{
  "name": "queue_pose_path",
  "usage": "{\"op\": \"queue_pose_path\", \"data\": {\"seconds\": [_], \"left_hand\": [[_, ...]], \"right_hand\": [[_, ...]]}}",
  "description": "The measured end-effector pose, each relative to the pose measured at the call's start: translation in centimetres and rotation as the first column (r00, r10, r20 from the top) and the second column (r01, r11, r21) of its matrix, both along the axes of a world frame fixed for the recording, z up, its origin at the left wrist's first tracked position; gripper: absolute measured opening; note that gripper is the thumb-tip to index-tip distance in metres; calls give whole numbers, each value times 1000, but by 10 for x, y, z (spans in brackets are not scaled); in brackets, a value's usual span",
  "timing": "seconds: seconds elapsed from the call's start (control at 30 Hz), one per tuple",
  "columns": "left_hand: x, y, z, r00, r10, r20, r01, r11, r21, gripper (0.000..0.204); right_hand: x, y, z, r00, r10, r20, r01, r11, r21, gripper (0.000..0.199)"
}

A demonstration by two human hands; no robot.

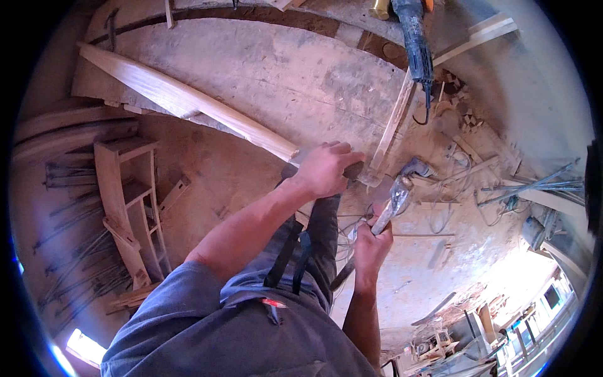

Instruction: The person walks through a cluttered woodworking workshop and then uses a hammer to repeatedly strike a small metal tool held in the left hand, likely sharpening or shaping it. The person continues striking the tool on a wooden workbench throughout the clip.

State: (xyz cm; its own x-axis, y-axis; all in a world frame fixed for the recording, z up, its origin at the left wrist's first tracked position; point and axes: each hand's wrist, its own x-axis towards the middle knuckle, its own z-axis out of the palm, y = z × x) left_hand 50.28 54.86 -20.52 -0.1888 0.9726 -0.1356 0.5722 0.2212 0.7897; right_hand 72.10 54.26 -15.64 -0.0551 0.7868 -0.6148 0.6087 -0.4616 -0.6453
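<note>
My left hand (321, 171) is closed round a dark tool (355, 170) with a pale, blunt end pointing right. Its far side is hidden under my fingers, so I cannot tell its exact kind. That hand is at the near end of a long pale wooden board (207, 108), which lies slantwise across the workbench (270, 69). My right hand (372, 246) grips the handle of what looks like a hammer (397, 196), its head shiny and silvery. The hammer is raised, a little right of the dark tool's pale end and apart from it.
A power tool (414, 44) with a cord is at the bench's far right. A narrow wooden strip (394, 119) slants by the bench's right end. At left, a wooden frame (129, 207) stands near metal rods. Another power tool (416, 168), cables, scraps and rods (540, 187) lie at right.
</note>
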Motion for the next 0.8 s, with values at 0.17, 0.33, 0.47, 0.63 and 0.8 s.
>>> {"op": "queue_pose_path", "data": {"seconds": [0.17, 0.33, 0.47, 0.63, 0.8], "left_hand": [[-4, -13, -3, 933, 329, 149, -361, 859, 364, 50], [-16, -26, 9, 725, 666, 176, -667, 616, 418, 27], [-63, -46, 9, 276, 823, 497, -960, 209, 186, 16], [-74, -57, 25, 669, 741, 56, -742, 670, 8, 25], [-47, -63, 18, 875, 442, -199, -466, 881, -88, 30]], "right_hand": [[-1, -9, -4, 996, 63, 67, -61, 998, -29, 42], [-3, -12, -16, 950, 261, 169, -277, 958, 77, 29], [-24, 7, -25, 836, 393, 383, -450, 890, 69, 35], [-53, 45, -51, 768, 498, 401, -565, 823, 61, 37], [-88, 72, -51, 711, 535, 455, -651, 746, 140, 37]]}}
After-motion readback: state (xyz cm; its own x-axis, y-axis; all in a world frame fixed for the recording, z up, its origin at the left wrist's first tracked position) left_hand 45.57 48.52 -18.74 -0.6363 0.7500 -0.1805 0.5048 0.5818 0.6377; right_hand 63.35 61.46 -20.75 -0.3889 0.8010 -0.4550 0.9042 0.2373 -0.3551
